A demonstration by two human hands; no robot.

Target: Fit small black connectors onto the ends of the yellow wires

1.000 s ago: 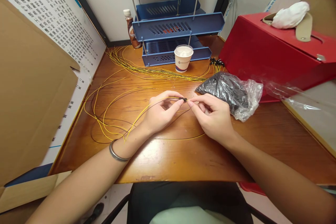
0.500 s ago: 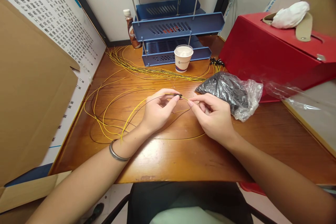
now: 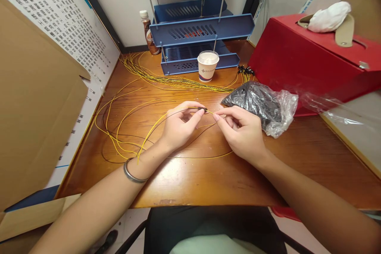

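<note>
Wire (image 3: pixel 154 127), thin and yellow, is stretching across the middle of the frame between both hands above the bench (image 3: pixel 208 174). Left hand (image 3: pixel 178 125) is pinching it closed at a small black sleeve (image 3: pixel 204 109); right hand (image 3: pixel 242 131) is pinching the wire's end just beside. Loose loops are lying at centre left. A bag (image 3: pixel 262 103) is sitting right of the hands, a cup (image 3: pixel 208 65) and blue trays (image 3: pixel 202 29) in the upper centre.

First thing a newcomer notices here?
Two bare hands at the desk's centre: the left hand and right hand pinch a thin yellow wire between them. Behind to the right lies a clear plastic bag of small black parts, against a big red box.
</note>
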